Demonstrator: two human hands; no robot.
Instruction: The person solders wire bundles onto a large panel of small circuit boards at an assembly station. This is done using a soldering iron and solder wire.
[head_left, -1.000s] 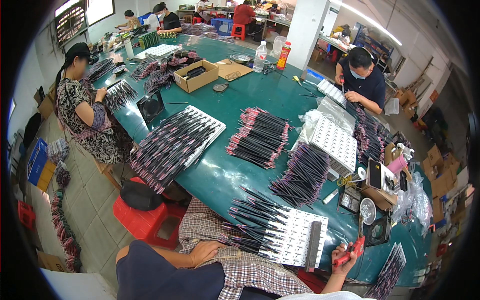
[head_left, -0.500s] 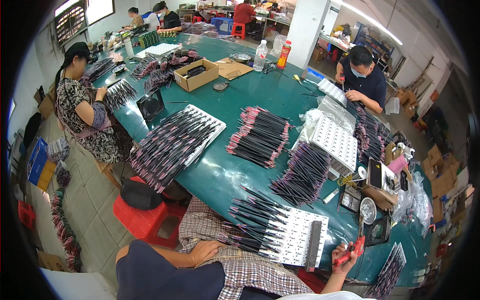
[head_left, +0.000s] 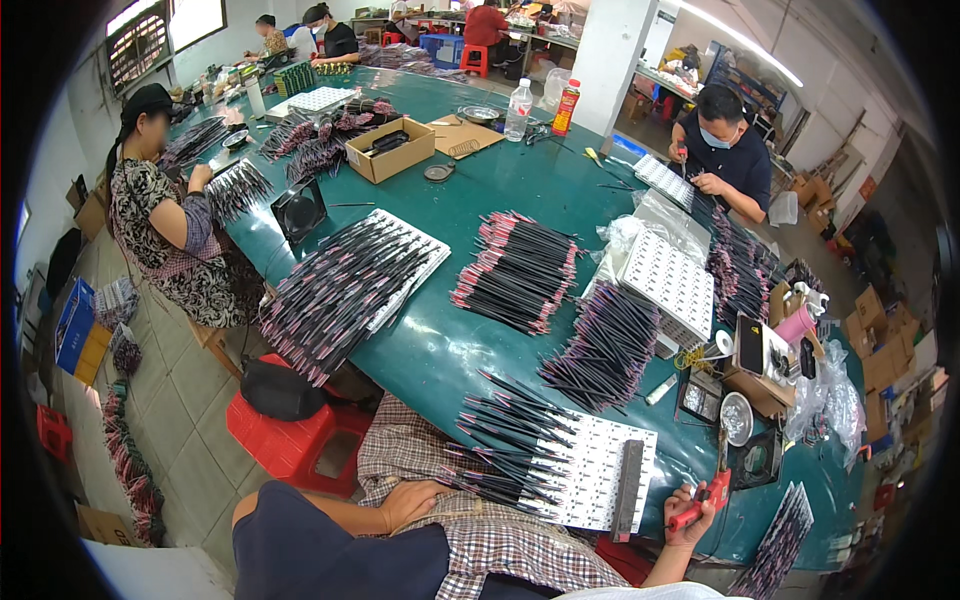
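My right hand (head_left: 690, 517) is wrapped round the red handle of a soldering gun (head_left: 716, 490) at the near table edge. The gun's tip points up and away, close to a small silver dish (head_left: 736, 418). On the plaid cloth over my lap, my left hand (head_left: 412, 503) lies flat and holds nothing. Between my hands is a white board (head_left: 590, 482) with rows of small parts. Black wires (head_left: 510, 445) with pinkish ends fan out from its left side. A dark grey bar (head_left: 627, 490) lies across the board's right end.
Bundles of black wires (head_left: 515, 275) and a stack of white boards (head_left: 668, 280) lie on the green table (head_left: 430, 350). A cardboard box (head_left: 392, 150) and a bottle (head_left: 519, 110) stand farther back. Co-workers sit left and right; a red stool (head_left: 270, 430) is beside me.
My hands, the soldering gun and the white board stay in place. The co-worker on the right has shifted their head and the red-handled tool slightly.
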